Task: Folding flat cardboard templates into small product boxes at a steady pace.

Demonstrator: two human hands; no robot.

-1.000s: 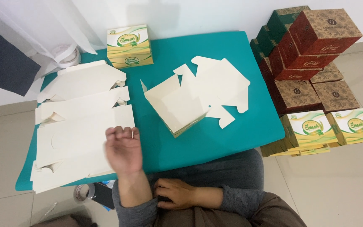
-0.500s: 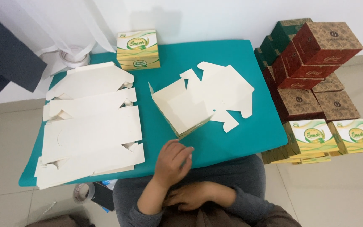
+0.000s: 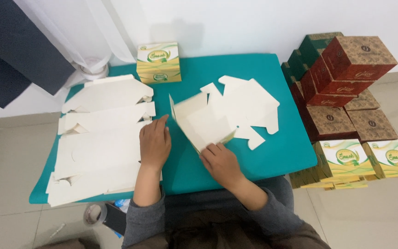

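Observation:
A half-folded white cardboard box (image 3: 206, 122) lies open in the middle of the teal table (image 3: 277, 157), its flaps spread toward the right. My right hand (image 3: 220, 162) grips its near corner with the fingertips. My left hand (image 3: 155, 142) rests palm down at the table's middle left, its fingers apart, on the right edge of a stack of flat white box blanks (image 3: 100, 138), just left of the half-folded box. One finished yellow and green box (image 3: 158, 62) stands at the table's far edge.
Red, brown, green and yellow boxes (image 3: 346, 92) are stacked on the floor to the right. A white curtain (image 3: 84, 32) and a tape roll (image 3: 90, 70) sit at the far left. Another tape roll (image 3: 93, 214) lies on the floor near my knee.
My left hand moved from the lap area up onto the edge of the flat blanks. My right hand rose from my lap and took hold of the half-folded box's near corner.

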